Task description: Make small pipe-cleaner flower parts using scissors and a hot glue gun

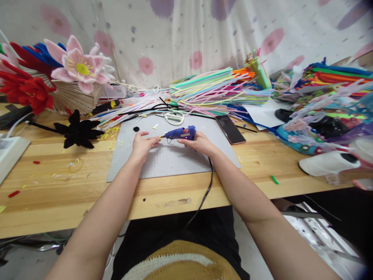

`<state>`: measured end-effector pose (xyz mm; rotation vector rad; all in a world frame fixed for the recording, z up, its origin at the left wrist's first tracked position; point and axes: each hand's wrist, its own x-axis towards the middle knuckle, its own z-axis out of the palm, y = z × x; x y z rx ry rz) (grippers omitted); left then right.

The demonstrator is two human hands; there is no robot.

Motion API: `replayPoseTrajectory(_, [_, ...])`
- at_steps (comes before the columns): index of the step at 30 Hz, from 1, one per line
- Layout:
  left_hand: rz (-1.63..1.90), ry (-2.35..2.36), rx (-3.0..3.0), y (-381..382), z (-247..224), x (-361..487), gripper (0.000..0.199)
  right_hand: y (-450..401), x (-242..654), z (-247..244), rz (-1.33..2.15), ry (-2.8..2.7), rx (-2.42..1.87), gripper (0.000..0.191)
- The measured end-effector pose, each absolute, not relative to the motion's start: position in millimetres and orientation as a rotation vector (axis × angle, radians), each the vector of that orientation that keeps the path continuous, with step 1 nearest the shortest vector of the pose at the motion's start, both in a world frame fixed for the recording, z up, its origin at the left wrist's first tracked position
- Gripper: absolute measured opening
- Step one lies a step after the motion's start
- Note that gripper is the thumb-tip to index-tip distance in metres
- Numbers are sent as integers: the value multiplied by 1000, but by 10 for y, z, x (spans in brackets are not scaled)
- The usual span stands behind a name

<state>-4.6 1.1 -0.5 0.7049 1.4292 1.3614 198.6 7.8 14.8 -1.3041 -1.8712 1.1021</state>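
My right hand (200, 143) is wrapped round the handle of a blue hot glue gun (181, 133), which lies level with its nozzle pointing left. A small red light shows on the gun's body, and its black cord (210, 181) runs down over the table's front edge. At the nozzle tip, my left hand (142, 144) pinches a tiny yellow piece (159, 138), too small to make out well. Both hands are above a grey cutting mat (171, 165). Behind the gun lie white-handled scissors (174, 118), with a small black disc (136, 129) nearer the left hand.
A black fuzzy flower (77, 130) lies left of the mat, among yellow scraps. A phone (230, 129) rests on the mat's right edge. Bundles of pastel pipe cleaners (204, 87) fill the back. Pink flowers (81, 68) stand back left; a white roll (329, 163) lies right.
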Motion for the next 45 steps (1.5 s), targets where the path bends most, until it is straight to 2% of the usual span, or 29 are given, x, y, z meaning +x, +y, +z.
replayPoseTrajectory(23, [1355,1427,730,-2,12,-52,50,58,2002,166,1108,-1889,-1313,41])
replayPoseTrajectory(34, [1380,1375,700,-3,9,-65,50,66,2046,192,1143,-1857,-1409,35])
replayPoseTrajectory(45, [1387,1394,702,-14,33,-52,50,146,2232,195,1029,-1734,-1467,42])
